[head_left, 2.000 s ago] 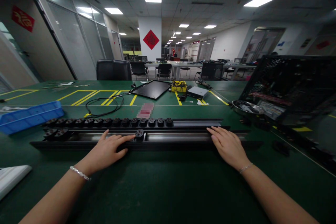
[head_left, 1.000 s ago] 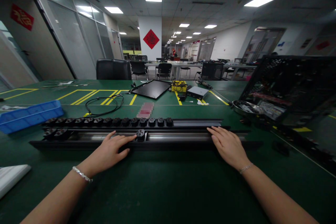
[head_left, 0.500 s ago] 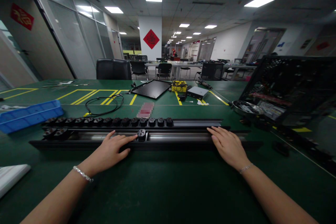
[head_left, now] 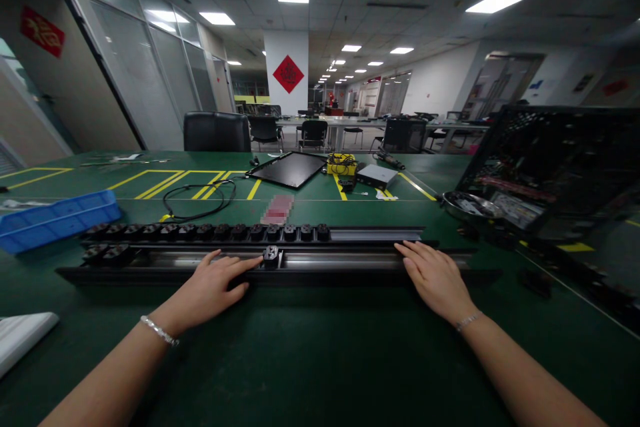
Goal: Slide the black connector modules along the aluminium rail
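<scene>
**Head view: both hands flat on the front rail, one socket module at my left fingertips**

Head view, from my left: a white slab [head_left: 20, 340] pokes in at the near edge of the green table [head_left: 320, 360], and a blue tray [head_left: 55, 219] lies farther back. Just right of the tray, two long black rails run across in front of me. The rear rail [head_left: 370, 235] carries a close row of sockets [head_left: 200, 232] along its left half. The front rail [head_left: 340, 261] has a pair of sockets [head_left: 107, 253] near its left end. Behind the rails, a black cable [head_left: 200, 203] lies in a loop.

My left hand [head_left: 210, 287] rests palm down on the front rail, fingers spread and gripping nothing. Its longest fingertips reach the left side of a lone socket module [head_left: 271, 255], which sits in the front rail's channel near the middle. They seem to touch it.

Farther back at centre lie a flat black panel [head_left: 290, 169], a yellow bundle [head_left: 341, 163] and a grey box [head_left: 376, 175].

My right hand [head_left: 435, 277] lies well apart from the module, flat and empty on the rail's right part, with its fingers stretched out. Right of it sits a round metal dish [head_left: 473, 207], with a black mesh computer case [head_left: 550, 167] behind.
</scene>
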Motion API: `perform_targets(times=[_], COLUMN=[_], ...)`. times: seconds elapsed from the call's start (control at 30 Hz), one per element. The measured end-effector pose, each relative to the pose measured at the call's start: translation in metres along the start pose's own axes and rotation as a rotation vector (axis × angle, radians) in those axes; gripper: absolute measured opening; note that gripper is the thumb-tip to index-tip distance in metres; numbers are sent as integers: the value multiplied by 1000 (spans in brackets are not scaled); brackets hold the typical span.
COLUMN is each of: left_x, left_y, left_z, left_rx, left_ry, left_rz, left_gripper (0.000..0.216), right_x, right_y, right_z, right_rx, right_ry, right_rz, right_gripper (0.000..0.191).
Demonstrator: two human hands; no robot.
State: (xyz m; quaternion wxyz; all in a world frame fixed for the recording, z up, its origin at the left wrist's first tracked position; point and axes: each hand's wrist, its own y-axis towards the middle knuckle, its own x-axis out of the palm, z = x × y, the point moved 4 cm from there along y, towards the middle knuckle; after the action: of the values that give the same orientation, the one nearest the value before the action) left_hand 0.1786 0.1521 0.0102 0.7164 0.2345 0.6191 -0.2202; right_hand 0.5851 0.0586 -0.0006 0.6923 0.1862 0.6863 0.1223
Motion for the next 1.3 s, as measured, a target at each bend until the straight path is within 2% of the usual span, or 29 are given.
perform_targets(times=[1.3], left_x=[-1], left_y=[1], left_z=[5], left_rx=[-27], left_ry=[8], left_rz=[-15], left_gripper=[51], right_x=[-2], right_y=[0], right_z=[-2], right_rx=[6], right_ry=[0], right_rz=[-10], right_gripper=[46])
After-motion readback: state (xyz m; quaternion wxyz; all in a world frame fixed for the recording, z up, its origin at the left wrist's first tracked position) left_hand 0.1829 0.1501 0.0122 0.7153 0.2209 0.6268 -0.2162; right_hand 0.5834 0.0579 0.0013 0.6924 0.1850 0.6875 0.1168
